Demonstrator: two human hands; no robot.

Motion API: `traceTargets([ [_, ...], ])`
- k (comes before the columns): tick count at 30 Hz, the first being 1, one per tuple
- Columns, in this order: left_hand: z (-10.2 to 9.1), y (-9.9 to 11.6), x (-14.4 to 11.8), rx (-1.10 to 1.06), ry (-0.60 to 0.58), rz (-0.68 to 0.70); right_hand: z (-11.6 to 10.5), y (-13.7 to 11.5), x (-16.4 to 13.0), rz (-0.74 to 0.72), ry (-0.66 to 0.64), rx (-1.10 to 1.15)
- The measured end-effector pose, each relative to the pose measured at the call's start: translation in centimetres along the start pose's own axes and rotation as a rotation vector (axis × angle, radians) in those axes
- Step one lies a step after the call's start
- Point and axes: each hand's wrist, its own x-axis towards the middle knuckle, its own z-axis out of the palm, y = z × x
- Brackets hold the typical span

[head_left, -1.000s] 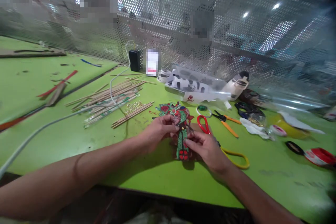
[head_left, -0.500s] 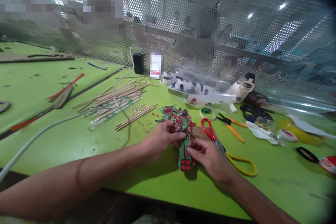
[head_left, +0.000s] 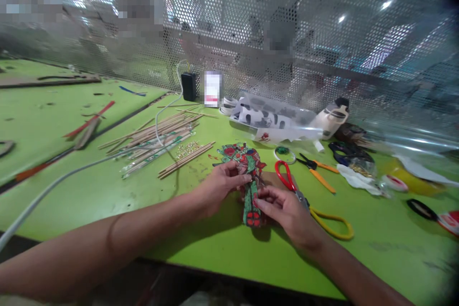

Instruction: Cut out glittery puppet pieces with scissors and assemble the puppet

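Note:
A red and green patterned cut-out figure, like a shadow puppet [head_left: 253, 168], is held just above the green table in front of me. My left hand [head_left: 226, 182] pinches its middle, thumb on top and fingers beneath. Lower down, my right hand [head_left: 278, 204] grips the right side of its long green part, which ends in red patches at the bottom. Part of the figure is hidden behind my fingers. Close to my right hand lie scissors [head_left: 304, 201] with one red and one yellow handle, over a brown piece.
Thin wooden sticks [head_left: 168, 126] and a heap of small gold bits [head_left: 188, 148] lie left of centre. Orange-handled pliers [head_left: 321, 179], a white ring [head_left: 284, 155] and a glue bottle [head_left: 333, 117] are on the right. A phone [head_left: 213, 90] stands at the back, before a perforated screen [head_left: 229, 33].
The lower end of the puppet has tipped slightly upward, and its red patches look flatter. Both hands keep their grip with only small shifts.

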Motion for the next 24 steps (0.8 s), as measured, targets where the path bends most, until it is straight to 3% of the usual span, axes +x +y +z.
traceTargets([
  [5, -0.2, 0.4, 0.3, -0.111, 0.014, -0.074, 0.0, 0.0, 0.0, 0.026, 0.010, -0.006],
  [14, 0.1, 0.3, -0.5, 0.030, -0.062, -0.041, -0.4, -0.1, 0.0, -0.050, 0.017, 0.239],
  [19, 0.5, -0.1, -0.8, 0.027, -0.104, -0.082, -0.6, -0.1, 0.3, -0.055, 0.128, 0.194],
  [24, 0.5, -0.2, -0.7, 0.023, -0.094, -0.099, -0.8, -0.2, 0.4, -0.077, 0.119, 0.147],
])
